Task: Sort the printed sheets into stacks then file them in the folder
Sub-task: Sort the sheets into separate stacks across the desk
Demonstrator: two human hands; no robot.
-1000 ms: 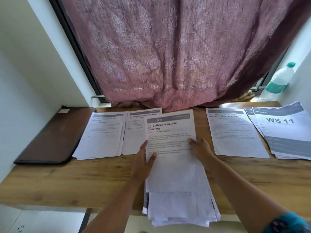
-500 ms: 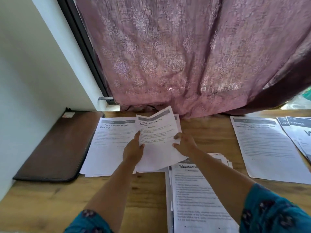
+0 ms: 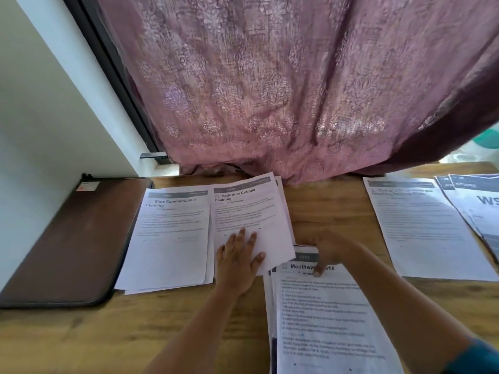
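The "Bathroom Counter Cleaning" sheet [image 3: 248, 211] lies on a small stack at the back centre of the wooden table [image 3: 81, 338]. My left hand [image 3: 237, 261] presses flat on its lower part, fingers spread. My right hand [image 3: 329, 252] rests on the top edge of the unsorted pile headed "Mouthwash Refill" [image 3: 324, 314], thumb on the title; its fingers are blurred. The "Shoe Counter Surface Cleaning" stack [image 3: 170, 238] sits to the left. A closed brown folder [image 3: 70, 241] lies at the far left.
Another printed stack [image 3: 421, 225] and a "WS" stack [image 3: 478, 206] lie at the right. A pink curtain [image 3: 270, 90] hangs down to the table's back edge. A white wall [image 3: 40, 117] borders the left side.
The Bathroom Counter Cleaning sheet, held in both hands before, now lies on the stack. My left hand flattened onto it. My right hand moved back to the unsorted pile.
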